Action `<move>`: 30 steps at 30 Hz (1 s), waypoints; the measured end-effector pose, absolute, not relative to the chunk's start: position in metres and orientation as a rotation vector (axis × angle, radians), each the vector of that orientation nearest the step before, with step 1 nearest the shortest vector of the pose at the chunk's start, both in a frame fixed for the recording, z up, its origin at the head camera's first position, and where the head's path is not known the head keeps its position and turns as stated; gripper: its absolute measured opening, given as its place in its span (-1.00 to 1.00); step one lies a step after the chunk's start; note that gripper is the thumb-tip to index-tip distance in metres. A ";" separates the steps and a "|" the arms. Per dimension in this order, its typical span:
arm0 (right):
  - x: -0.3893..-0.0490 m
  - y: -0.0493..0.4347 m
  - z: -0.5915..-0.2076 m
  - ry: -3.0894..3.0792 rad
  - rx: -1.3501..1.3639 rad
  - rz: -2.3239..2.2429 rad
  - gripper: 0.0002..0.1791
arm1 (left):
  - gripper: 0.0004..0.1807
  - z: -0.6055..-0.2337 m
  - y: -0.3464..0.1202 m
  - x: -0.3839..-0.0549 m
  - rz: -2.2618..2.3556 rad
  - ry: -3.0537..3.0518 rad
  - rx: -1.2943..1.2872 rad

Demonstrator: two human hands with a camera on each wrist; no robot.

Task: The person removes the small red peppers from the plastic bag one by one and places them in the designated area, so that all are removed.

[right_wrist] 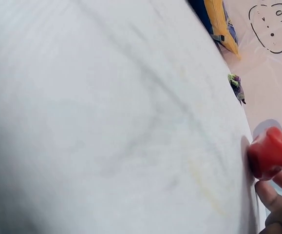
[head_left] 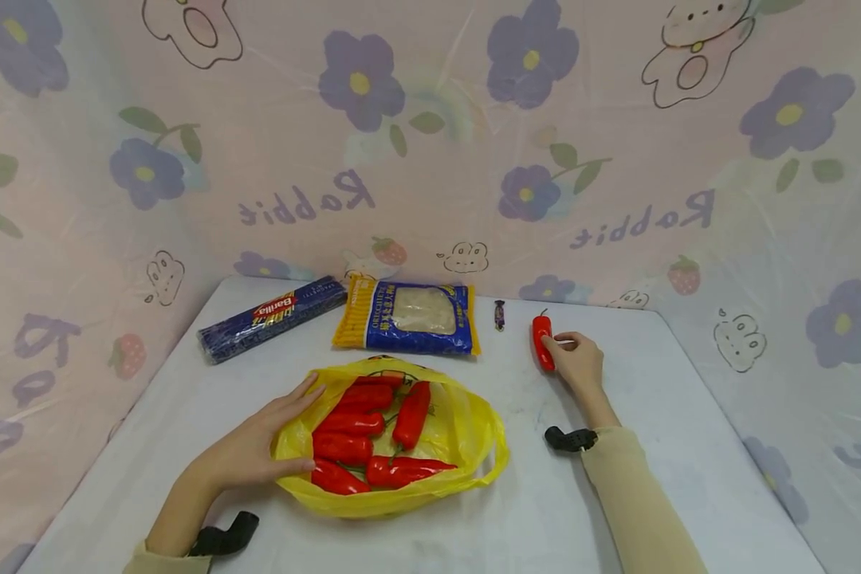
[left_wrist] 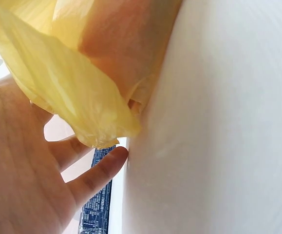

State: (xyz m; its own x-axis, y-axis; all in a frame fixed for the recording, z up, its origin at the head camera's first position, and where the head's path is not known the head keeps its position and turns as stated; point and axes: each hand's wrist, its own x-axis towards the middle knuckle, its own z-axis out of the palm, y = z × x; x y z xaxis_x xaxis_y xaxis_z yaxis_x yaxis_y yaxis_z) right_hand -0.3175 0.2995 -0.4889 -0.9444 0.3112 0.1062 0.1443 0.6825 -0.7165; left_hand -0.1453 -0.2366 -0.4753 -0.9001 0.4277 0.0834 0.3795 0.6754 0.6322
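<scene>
A yellow plastic bag (head_left: 473, 430) lies with its mouth spread, showing several red chili peppers (head_left: 344, 448) inside. At its left edge my left hand (head_left: 251, 442) touches the rim, thumb and fingers spread apart; in the left wrist view, yellow film (left_wrist: 67, 83) hangs against this hand (left_wrist: 24, 161). To the right of the bag, my right hand (head_left: 579, 363) pinches a red chili pepper (head_left: 543, 343) by its side, stem pointing away from me. The right wrist view shows that pepper's (right_wrist: 269, 155) blunt end, at or just above the tabletop, with fingertips (right_wrist: 272, 195) beside it.
Behind the bag lies a blue-and-yellow pasta packet (head_left: 402, 344). A long dark-blue Barilla spaghetti pack (head_left: 273, 319) is angled at the back left. One small dark wrapped candy (head_left: 499, 316) sits near the back edge of the white table (head_left: 689, 446). Patterned cloth (head_left: 430, 159) encloses the back and sides.
</scene>
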 end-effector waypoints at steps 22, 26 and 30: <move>-0.315 0.302 -0.484 -2.648 -0.432 1.100 -0.46 | 0.08 -0.475 -0.236 -0.150 1.009 2.820 0.691; -0.309 0.303 -0.479 -2.672 -0.447 1.107 -0.44 | 0.09 -0.474 -0.236 -0.148 1.007 2.819 0.684; -0.301 0.303 -0.472 -2.659 -0.416 1.119 -0.46 | 0.08 -0.473 -0.235 -0.145 1.016 2.816 0.675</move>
State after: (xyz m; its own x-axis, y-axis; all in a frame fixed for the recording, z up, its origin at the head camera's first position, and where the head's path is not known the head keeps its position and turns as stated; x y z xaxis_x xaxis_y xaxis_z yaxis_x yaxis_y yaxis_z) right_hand -0.3011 0.3027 -0.4719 -0.9343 0.3431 0.0967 0.1706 0.6687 -0.7237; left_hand -0.1453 -0.2349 -0.4732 -0.9007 0.4273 0.0785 0.3791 0.6846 0.6226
